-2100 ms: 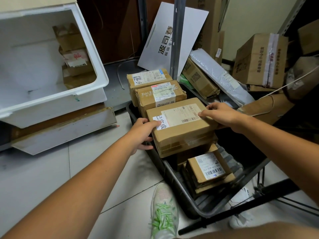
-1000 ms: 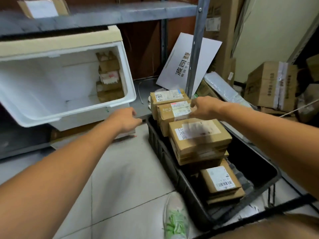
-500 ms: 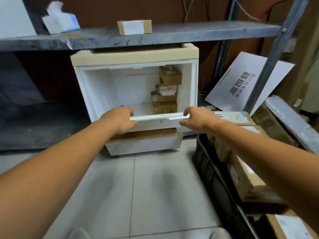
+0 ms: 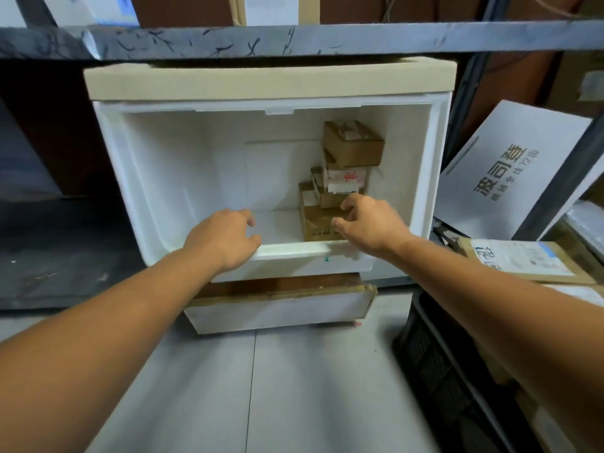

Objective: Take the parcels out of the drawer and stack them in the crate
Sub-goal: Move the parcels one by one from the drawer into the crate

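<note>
Head view. You are reaching both arms toward the drawer [image 4: 294, 249], a white tub tipped open under a grey shelf [image 4: 294, 40].

Your left hand [image 4: 224, 238] is lying across the drawer's front rim. Its fingers are curling loosely and holding nothing.

Your right hand [image 4: 372, 223] is crossing the same rim further right, with the fingers half curled and the thumb held apart from them, gripping nothing. It is hanging just in front of the bottom parcel [image 4: 315, 225]. Whether a fingertip is touching the cardboard cannot be told.

Three parcels are standing stacked in the drawer's rear right corner:
- The bottom parcel is sitting on the drawer floor.
- The middle parcel [image 4: 346, 181], bearing a white label with red marks, is resting on the bottom one.
- The top parcel [image 4: 354, 145] is sitting above, turned slightly off square.

The crate [image 4: 431, 364], black, is showing at the lower right, beside your right forearm. A labelled parcel [image 4: 523, 259] is lying face up above its far end. A white board [image 4: 510, 171] with printed characters is leaning behind it. Under the drawer, a flat white box [image 4: 277, 310] is sitting on the tiled floor [image 4: 294, 387].
</note>
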